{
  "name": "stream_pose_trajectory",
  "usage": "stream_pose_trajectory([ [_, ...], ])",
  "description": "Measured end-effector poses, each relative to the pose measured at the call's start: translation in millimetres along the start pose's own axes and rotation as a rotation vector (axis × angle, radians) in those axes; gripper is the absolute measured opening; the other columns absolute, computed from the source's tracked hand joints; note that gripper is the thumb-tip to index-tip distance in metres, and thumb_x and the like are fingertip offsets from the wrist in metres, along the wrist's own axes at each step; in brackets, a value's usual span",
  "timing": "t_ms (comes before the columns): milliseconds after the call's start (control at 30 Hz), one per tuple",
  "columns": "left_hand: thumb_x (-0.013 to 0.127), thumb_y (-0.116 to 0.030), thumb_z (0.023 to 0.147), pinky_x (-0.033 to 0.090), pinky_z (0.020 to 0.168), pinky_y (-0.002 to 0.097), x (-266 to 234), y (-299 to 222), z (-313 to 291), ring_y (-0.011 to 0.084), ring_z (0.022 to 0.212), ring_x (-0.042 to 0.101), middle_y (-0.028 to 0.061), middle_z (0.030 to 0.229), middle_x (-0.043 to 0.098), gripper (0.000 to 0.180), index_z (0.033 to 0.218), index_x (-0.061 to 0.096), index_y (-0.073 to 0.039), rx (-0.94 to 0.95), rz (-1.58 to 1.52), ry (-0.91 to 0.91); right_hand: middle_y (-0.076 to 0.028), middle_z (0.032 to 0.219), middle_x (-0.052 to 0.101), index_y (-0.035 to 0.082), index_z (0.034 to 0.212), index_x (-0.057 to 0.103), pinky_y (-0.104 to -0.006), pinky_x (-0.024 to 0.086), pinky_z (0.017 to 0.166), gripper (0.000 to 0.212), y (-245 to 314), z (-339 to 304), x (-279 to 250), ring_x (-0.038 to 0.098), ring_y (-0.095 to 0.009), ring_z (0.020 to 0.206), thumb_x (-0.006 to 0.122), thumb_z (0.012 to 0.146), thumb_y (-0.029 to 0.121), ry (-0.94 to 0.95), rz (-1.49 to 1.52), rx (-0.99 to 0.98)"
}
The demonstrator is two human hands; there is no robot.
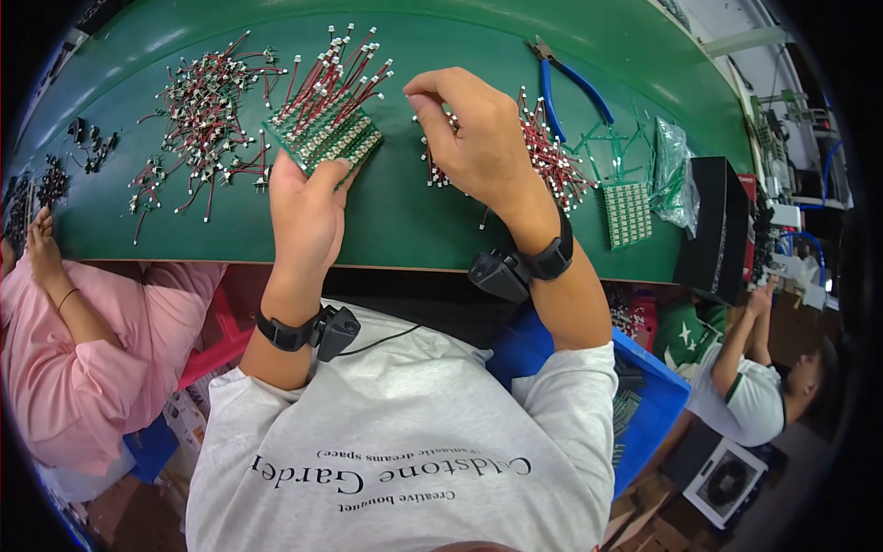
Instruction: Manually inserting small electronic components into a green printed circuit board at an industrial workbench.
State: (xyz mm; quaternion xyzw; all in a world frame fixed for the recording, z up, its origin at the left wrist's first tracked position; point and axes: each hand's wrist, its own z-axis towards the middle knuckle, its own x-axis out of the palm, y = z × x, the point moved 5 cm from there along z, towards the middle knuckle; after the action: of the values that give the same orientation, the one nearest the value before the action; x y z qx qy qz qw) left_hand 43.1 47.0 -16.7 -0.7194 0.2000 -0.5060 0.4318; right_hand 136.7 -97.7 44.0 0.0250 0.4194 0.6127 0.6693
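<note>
While my left hand grips the circuit-board panel above the tabletop, inside its near edge, I judge it light, stiff, brittle: hold by rims, sparing red wires. My right hand curls, contents I cannot tell.

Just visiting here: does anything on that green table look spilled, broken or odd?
Nothing looks plainly broken. The messiest spot is beside the pliers: thin green strips, perhaps offcuts, lie crisscrossed near a crumpled clear bag. The circuit boards in the left hand show no obvious damage.
</note>
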Motion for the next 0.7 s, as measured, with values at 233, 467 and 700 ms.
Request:
stream_pose_trajectory([
  [233, 0.046, 0.013, 0.085, 0.049, 0.093, 0.0310, 12, 9, 0, 0.0167, 0.104, 0.060, 0.0092, 0.115, 0.059, 0.043, 0.126, 0.045, 0.001, 0.024, 0.021, 0.003, -0.009, 0.083, 0.067, 0.002, 0.092, 0.067, -0.0282, 0.049, 0.054, 0.013, 15, -6, 4, 0.064, -0.021, 0.066, 0.068, 0.079, 0.001, 0.074, 0.089, -0.050],
  [467, 0.046, 0.012, 0.086, 0.045, 0.091, 0.0255, 22, 15, -5, 0.0109, 0.105, 0.056, 0.0064, 0.118, 0.058, 0.043, 0.128, 0.045, 0.001, 0.105, 0.121, 0.037, -0.010, 0.079, 0.063, 0.001, 0.089, 0.064, -0.0304, 0.049, 0.054, 0.010, 16, -8, 9, 0.060, -0.021, 0.060, 0.068, 0.080, 0.002, 0.073, 0.077, -0.029],
  [700, 0.047, 0.010, 0.088, 0.044, 0.093, 0.0271, 31, 14, -11, 0.0113, 0.107, 0.055, 0.0067, 0.118, 0.057, 0.040, 0.127, 0.046, 0.001, 0.188, 0.270, 0.087, -0.011, 0.077, 0.061, -0.001, 0.087, 0.062, -0.0328, 0.050, 0.055, 0.011, 15, -13, 15, 0.061, -0.023, 0.062, 0.069, 0.080, 0.005, 0.093, 0.082, 0.017],
])
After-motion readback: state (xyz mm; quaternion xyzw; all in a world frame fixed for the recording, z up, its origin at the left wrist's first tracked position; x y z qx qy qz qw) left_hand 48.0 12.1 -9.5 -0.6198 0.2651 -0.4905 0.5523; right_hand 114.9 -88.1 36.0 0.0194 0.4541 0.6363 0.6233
